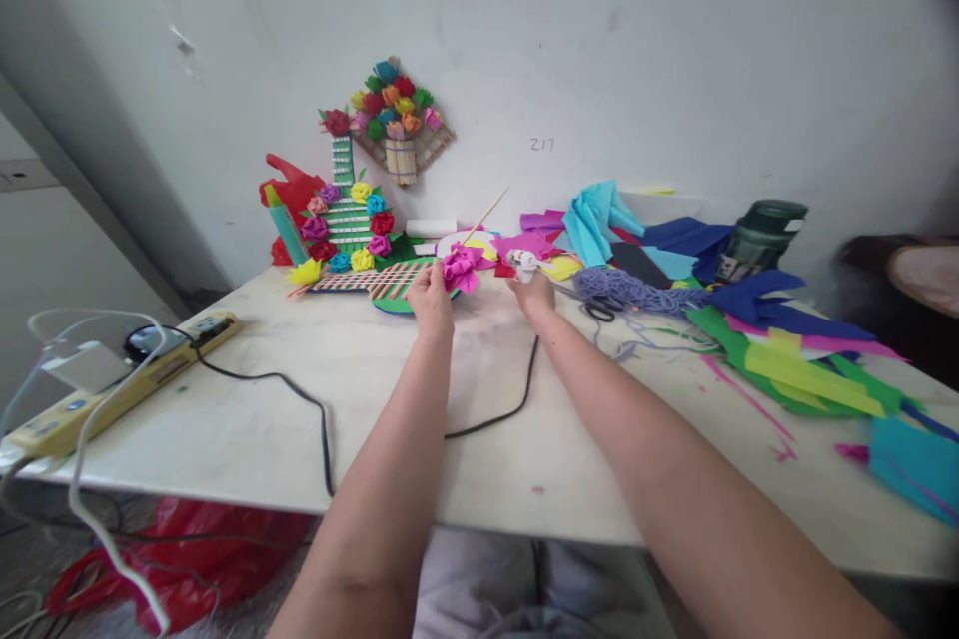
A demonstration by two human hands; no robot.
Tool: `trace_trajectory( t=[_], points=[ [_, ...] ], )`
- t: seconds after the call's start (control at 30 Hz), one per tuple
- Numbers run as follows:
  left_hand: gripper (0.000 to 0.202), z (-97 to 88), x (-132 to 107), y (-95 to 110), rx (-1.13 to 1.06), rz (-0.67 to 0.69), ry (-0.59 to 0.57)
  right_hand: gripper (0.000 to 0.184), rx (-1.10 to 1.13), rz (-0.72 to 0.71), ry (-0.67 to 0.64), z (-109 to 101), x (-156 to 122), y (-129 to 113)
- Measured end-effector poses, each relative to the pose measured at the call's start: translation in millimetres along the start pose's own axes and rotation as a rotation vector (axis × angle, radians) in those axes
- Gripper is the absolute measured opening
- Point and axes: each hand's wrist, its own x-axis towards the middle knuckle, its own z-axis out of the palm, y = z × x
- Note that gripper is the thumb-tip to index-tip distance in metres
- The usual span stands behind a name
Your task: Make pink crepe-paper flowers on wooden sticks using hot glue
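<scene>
We have a magenta paper flower (463, 267) up near the middle of the desk (247, 419), held just above the surface toward its far side. It is a bright, crumpled bloom, its ruffled petals bunched in loose folds with uneven edges. A thin pale stick (488, 212) slants up and to the right just above it; whether the two are joined we cannot tell.

Our left hand (431, 298) pinches the flower at its left side, fingers curled in and the back of the hand turned toward us. Our right hand (533, 292) is wrapped around a white glue gun (522, 262), near the flower but apart from it. Both forearms reach forward from the near edge, bare and nearly straight, converging toward the middle.

Just behind the left hand lies a green panel (405, 285) crossed with thin strips. Farther left, a green guitar-shaped piece (349, 220) stands upright, edged with paper roses. To the right of the glue gun we see black-handled scissors (601, 308) beside a heap of lavender yarn (636, 290), then green and yellow paper sheets (809, 374) and a dark bottle (760, 240). A yellow power strip (169, 369) lies at the left end.
</scene>
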Motion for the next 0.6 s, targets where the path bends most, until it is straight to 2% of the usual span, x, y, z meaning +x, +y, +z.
trace_trajectory(
  t=[0.07,0.17,0.3,0.37,0.43,0.5,0.6],
  points=[
    [0.035,5.8,-4,-3,-0.008,-0.019,-0.030,0.039,-0.237,-0.016,0.041,-21,-1,11],
    [0.036,16.0,-10,-2,0.015,-0.029,-0.115,0.043,-0.440,-0.062,-0.023,-39,-3,22],
    [0.036,26.4,-18,7,0.028,-0.027,-0.209,0.043,-0.550,-0.213,-0.109,-39,-8,26],
    [0.035,27.7,-21,11,0.019,-0.048,-0.286,0.038,-0.591,-0.278,-0.104,-37,-12,27],
    [0.032,26.1,-24,13,0.006,-0.080,-0.333,0.032,-0.598,-0.345,-0.025,-37,-17,29],
    [0.026,22.9,-25,10,0.007,-0.095,-0.337,0.026,-0.551,-0.428,0.124,-42,-23,32],
    [0.024,17.2,-28,1,0.011,-0.119,-0.379,0.030,-0.427,-0.548,0.339,-56,-34,34]
  ],
)
